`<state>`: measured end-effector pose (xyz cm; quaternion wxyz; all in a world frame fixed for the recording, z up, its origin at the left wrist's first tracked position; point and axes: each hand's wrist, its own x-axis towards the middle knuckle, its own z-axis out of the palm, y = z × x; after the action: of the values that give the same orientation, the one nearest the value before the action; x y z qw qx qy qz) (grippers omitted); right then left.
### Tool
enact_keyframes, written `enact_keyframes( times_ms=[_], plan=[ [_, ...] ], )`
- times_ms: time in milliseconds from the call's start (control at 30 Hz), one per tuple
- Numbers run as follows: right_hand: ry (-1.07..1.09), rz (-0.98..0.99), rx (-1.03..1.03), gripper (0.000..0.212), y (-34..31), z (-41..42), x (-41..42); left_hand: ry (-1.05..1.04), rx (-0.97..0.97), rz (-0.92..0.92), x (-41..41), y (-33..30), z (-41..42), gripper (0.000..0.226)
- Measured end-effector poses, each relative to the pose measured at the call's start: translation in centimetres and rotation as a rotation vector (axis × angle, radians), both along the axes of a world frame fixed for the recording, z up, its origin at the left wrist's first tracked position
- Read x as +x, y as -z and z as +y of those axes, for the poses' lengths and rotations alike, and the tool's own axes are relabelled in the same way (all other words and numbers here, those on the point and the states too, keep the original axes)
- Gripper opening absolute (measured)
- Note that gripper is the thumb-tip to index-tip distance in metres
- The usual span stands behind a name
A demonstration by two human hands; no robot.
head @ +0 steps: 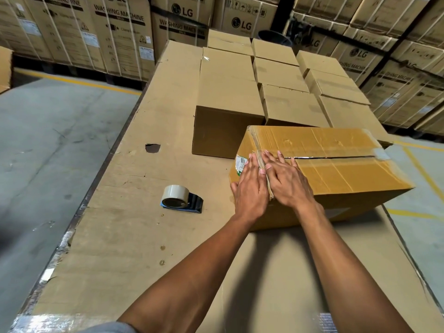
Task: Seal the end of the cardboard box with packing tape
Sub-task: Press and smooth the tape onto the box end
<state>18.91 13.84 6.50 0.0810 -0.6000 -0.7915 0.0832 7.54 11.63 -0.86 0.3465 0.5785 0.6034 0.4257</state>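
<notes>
A yellowish cardboard box (336, 169) lies on a large flat cardboard surface (134, 212), its top seam running left to right under clear tape. My left hand (249, 188) lies flat against the box's left end face, fingers spread. My right hand (286, 179) presses flat on the top near the left edge, over the taped corner. Neither hand holds anything. A roll of packing tape in a dark dispenser (179, 199) sits on the surface to the left of the box, apart from both hands.
Several plain brown boxes (228, 92) stand in rows right behind the yellowish box. Tall stacks of washing-machine cartons (120, 32) line the back and right. A small hole (152, 147) marks the surface. Concrete floor (48, 140) drops off at the left edge.
</notes>
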Motion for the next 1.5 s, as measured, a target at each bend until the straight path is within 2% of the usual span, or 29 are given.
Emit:
enact_keyframes(
  times_ms=[367, 533, 800, 967, 1100, 1167, 1300, 1500],
  plan=[
    [0.070, -0.050, -0.020, 0.059, -0.2, -0.4, -0.8, 0.025, -0.147, 0.130, -0.8, -1.3, -0.5, 0.077],
    [-0.003, -0.076, -0.046, 0.055, -0.5, -0.5, -0.3, 0.061, -0.033, 0.035, -1.0, -1.2, -0.7, 0.064],
    [0.049, -0.087, -0.068, 0.057, -0.6, -0.3, -0.9, 0.024, -0.074, 0.013, -0.6, -1.1, -0.8, 0.060],
    [0.070, -0.111, -0.064, 0.057, -0.6, -0.4, -1.3, 0.022, -0.155, 0.055, -0.7, -0.8, -0.8, 0.069],
    [0.106, -0.126, -0.058, 0.060, -0.4, -0.6, -1.4, 0.031, -0.269, 0.089, -1.3, -0.8, -1.1, 0.084],
    [0.124, -0.128, -0.044, 0.062, -0.4, -0.8, -1.2, 0.035, -0.235, 0.064, -1.6, -1.1, -1.1, 0.082],
    [0.073, -0.147, -0.048, 0.056, -0.4, -0.9, -0.7, 0.077, -0.048, 0.040, -1.7, -1.6, -0.9, 0.065],
    [0.085, -0.122, -0.063, 0.056, -0.2, -0.5, -0.9, 0.084, -0.038, 0.039, -1.4, -1.0, -0.3, 0.060]
  ],
)
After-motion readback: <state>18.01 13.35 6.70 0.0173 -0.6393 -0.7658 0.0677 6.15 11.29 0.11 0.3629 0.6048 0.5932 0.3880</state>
